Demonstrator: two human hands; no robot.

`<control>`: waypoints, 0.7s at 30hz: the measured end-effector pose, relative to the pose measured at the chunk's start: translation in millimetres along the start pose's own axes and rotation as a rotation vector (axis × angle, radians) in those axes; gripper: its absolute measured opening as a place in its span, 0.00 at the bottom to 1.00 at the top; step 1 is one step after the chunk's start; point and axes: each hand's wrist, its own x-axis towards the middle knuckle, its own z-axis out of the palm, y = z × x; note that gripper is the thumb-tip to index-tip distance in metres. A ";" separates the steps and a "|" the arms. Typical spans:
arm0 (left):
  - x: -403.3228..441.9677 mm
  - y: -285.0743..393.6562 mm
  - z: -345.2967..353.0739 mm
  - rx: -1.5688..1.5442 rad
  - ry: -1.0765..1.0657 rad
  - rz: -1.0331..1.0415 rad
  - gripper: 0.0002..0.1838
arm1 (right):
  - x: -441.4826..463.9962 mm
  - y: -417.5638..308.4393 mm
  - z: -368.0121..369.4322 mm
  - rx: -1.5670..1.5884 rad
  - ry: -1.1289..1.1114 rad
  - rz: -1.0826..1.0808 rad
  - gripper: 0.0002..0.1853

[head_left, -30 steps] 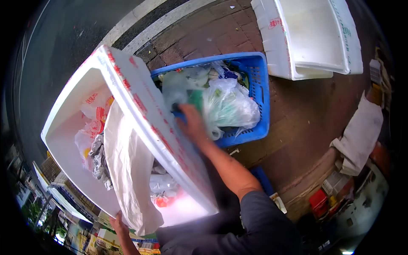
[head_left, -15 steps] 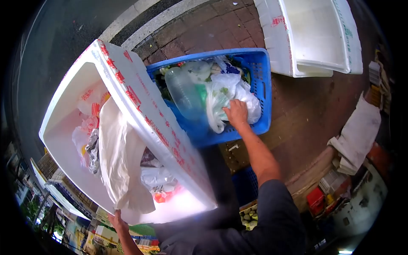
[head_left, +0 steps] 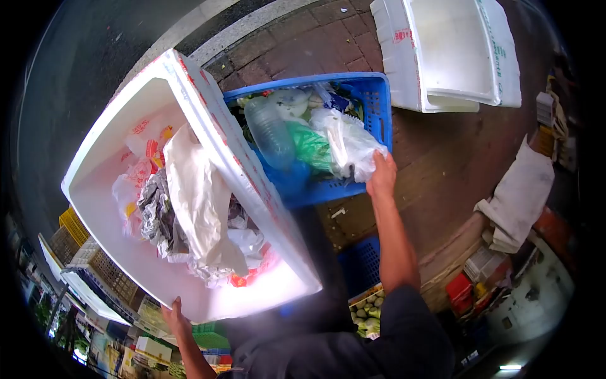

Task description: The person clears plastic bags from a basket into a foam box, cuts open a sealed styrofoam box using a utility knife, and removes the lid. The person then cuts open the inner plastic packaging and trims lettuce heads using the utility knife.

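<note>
A large white foam box (head_left: pixel 120 246) with red print is tipped on its side, its opening facing me. Inside lie crumpled plastic bags, a long off-white sheet (head_left: pixel 199 196) and a grey plastic bag (head_left: pixel 158 215). My left hand (head_left: pixel 177 317) grips the box's lower rim. At the blue basket (head_left: pixel 377 114), my right hand (head_left: pixel 381 175) is closed on the end of a white plastic bag (head_left: pixel 350 142). A green plastic bag (head_left: pixel 309 144) and a clear plastic container (head_left: pixel 270 134) are beside it in the basket.
More white foam boxes (head_left: pixel 457 47) stand at the upper right. A pale cloth (head_left: pixel 521 196) hangs along the right side. Near my body are a dark blue crate (head_left: pixel 361 268) and a box of green produce (head_left: pixel 367 312). A kerb (head_left: pixel 252 28) borders the road.
My right hand has moved right and slightly down, pulling the white bag and exposing more of the green one. The foam box has tilted, showing more of its inside.
</note>
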 end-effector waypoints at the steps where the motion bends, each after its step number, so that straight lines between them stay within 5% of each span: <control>1: 0.6 0.7 1.5 -0.013 -0.004 0.000 0.27 | -10.9 -14.7 5.5 0.088 0.000 0.005 0.14; 10: 7.4 -9.0 -8.0 -0.047 -0.043 0.049 0.27 | -95.2 -162.1 25.6 0.132 -0.187 -0.083 0.17; 21: 12.6 -16.8 -17.8 -0.055 -0.074 0.063 0.26 | -160.9 -237.7 90.5 0.046 -0.249 -0.259 0.17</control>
